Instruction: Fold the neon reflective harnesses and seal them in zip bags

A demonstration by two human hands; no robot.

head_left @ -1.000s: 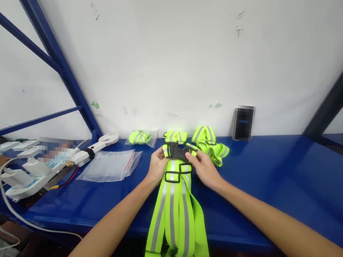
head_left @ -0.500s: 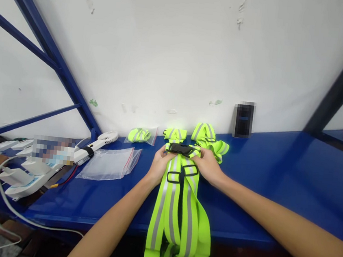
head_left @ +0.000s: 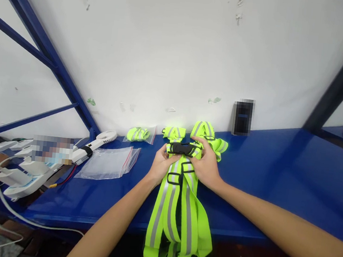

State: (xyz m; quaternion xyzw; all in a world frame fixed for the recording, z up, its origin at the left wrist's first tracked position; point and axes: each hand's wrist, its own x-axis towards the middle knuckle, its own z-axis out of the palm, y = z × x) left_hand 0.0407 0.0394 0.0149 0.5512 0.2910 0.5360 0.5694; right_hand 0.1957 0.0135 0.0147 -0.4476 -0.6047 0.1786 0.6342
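Note:
A neon-yellow reflective harness (head_left: 188,206) with grey stripes hangs over the table's front edge. Its black buckle (head_left: 184,148) lies across the top, between my two hands. My left hand (head_left: 162,162) grips the left end of the buckle and strap, thumb pointing inward. On the other side, my right hand (head_left: 207,165) is closed on the right end, with its index finger raised along the top. Below the buckle, two black strap sliders (head_left: 174,178) sit on the straps. More yellow strap lies behind the hands.
A bagged yellow strap bundle (head_left: 138,134) and clear zip bags (head_left: 106,163) lie at left. Nearby are a white handheld fan (head_left: 107,136), a white power strip (head_left: 25,182) and cables. A dark box (head_left: 242,117) leans on the wall. Another person's arm shows at far left.
My right hand has shifted its hold on the buckle end, and its index finger now reaches up over the top. My left hand stays nearly in place.

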